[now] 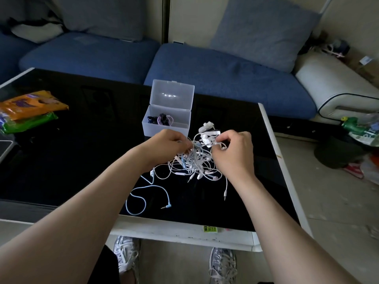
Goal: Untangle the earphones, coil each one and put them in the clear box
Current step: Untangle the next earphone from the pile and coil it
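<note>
tangle of earphones (196, 162) sits on the black table (71, 160), right of centre, mostly white cables with some pale blue and pink in it. left hand (170, 144) at the tangle's 10 o'clock, fingers (182, 143) curled and pinching white cables at the top of the bunch. right hand (233, 152) at 2 o'clock, fingers (222, 140) curled tight, pinching a white cable; the top of the bunch is lifted between the two hands, the lower loops lie on the table. pale blue cable (143, 193) trails out at 7 o'clock, loops flat, ends in an angled plug (167, 206). a white plug (225, 194) hangs out at 5 o'clock. clear box (166, 121) just beyond the left hand at the tangle's 11 o'clock, lid (172, 95) standing open, coiled purple and dark earphones (162, 119) inside. orange and green snack bags (30, 107) at the table's 9 o'clock edge. blue sofa (225, 78) beyond at 12 o'clock. two grey shoes (222, 263) on the floor at 6 o'clock.
</note>
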